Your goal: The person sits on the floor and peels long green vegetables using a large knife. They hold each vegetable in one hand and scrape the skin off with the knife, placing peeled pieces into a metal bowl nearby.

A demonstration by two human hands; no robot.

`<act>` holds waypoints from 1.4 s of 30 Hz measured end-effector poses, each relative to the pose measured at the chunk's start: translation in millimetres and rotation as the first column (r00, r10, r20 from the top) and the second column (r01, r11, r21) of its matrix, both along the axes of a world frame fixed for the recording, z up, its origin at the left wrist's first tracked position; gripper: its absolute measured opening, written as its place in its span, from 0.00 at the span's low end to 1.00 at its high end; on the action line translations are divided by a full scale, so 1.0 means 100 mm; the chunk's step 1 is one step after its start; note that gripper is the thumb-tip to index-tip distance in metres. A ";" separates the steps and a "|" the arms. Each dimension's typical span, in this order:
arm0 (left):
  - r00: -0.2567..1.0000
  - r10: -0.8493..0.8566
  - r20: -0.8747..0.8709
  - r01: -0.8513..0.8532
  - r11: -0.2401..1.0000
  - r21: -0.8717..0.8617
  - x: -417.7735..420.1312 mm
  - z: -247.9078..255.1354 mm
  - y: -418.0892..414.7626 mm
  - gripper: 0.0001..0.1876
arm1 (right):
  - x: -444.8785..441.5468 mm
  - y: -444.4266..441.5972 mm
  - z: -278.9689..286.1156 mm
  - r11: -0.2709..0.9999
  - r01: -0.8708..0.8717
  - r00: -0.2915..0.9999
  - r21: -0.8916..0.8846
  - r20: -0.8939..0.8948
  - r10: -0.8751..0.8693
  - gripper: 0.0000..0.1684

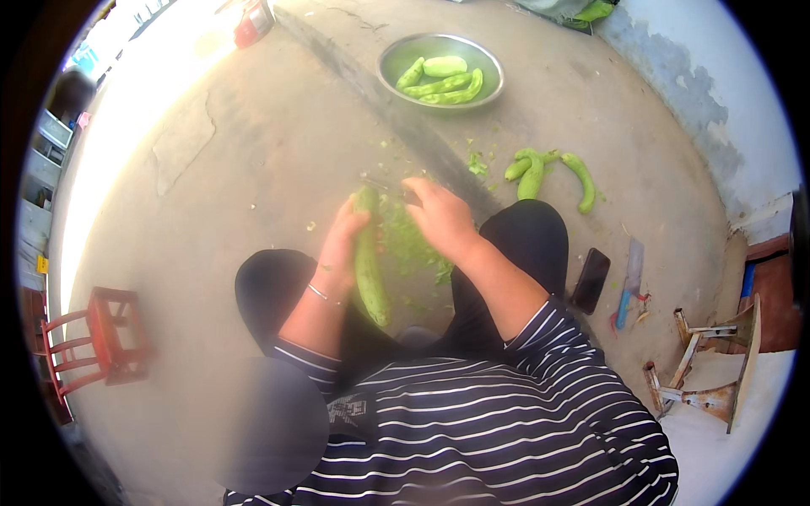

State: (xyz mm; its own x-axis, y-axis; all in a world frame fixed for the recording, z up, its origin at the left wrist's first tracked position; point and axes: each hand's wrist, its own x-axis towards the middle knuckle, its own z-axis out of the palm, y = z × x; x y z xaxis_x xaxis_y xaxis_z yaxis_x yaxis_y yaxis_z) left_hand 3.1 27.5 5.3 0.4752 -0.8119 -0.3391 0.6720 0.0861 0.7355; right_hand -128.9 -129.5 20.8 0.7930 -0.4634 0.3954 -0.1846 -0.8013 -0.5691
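Note:
My left hand [347, 234] grips a long pale-green gourd [370, 272], which stands out lengthwise between my knees. A thin tool, apparently a peeler [374, 182], lies across the gourd's far end. My right hand [440, 215] holds the tool from the right, its fingers curled; the handle is mostly hidden and blurred. Below my hands, green peelings [411, 237] are spread on the concrete floor between my legs. Beyond them a steel basin [387, 79] contains several light-green gourds [443, 82]. More curved gourds [533, 174] rest on the floor beyond my right knee.
Right of my right leg lie a black phone [591, 281] and a blue-handled knife [631, 272]. A wooden stool [709, 367] is tipped on its side near the wall [715, 114]. At left is a red wooden chair [111, 335]; a red bucket [252, 24] stands far off.

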 end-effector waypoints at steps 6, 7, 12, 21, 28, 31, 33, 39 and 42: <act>0.999 0.038 0.015 -0.039 0.999 0.013 -0.03 -0.02 -0.06 0.22 | 0.01 0.03 -0.10 0.982 -0.099 0.983 -0.162 0.136 0.121 0.23; 0.999 0.050 0.003 -0.050 0.998 0.027 -0.04 -0.03 -0.07 0.20 | 0.01 0.03 -0.12 0.976 -0.116 0.979 -0.186 0.145 0.144 0.23; 0.998 0.067 -0.009 -0.066 0.996 0.054 -0.07 0.02 -0.06 0.14 | 0.03 0.06 -0.13 0.981 -0.075 0.984 -0.180 0.146 0.102 0.21; 0.999 0.027 -0.040 -0.026 0.999 0.020 -0.08 0.03 -0.08 0.21 | 0.02 0.03 -0.09 0.983 0.006 0.991 -0.185 0.130 0.019 0.19; 0.999 0.036 0.022 -0.036 0.999 0.024 -0.06 0.09 -0.03 0.24 | -0.01 -0.23 -0.07 0.984 0.178 0.984 -0.007 0.033 -0.177 0.19; 0.999 0.035 0.031 -0.035 0.999 0.025 -0.05 0.03 -0.04 0.24 | -0.02 -0.07 -0.04 1.000 -0.002 0.990 -0.016 0.142 0.005 0.21; 0.999 0.022 0.027 -0.022 0.999 0.024 -0.05 0.02 -0.05 0.24 | -0.01 -0.02 -0.06 0.996 -0.044 0.987 -0.072 0.152 0.055 0.21; 0.999 0.007 0.038 -0.009 0.999 0.040 -0.09 0.12 -0.05 0.25 | 0.01 -0.11 -0.15 0.986 0.162 0.987 -0.049 0.000 -0.163 0.20; 0.998 0.015 0.069 -0.019 0.998 0.053 -0.11 0.16 -0.05 0.25 | -0.04 -0.21 -0.04 0.988 0.156 0.988 0.004 0.017 -0.156 0.20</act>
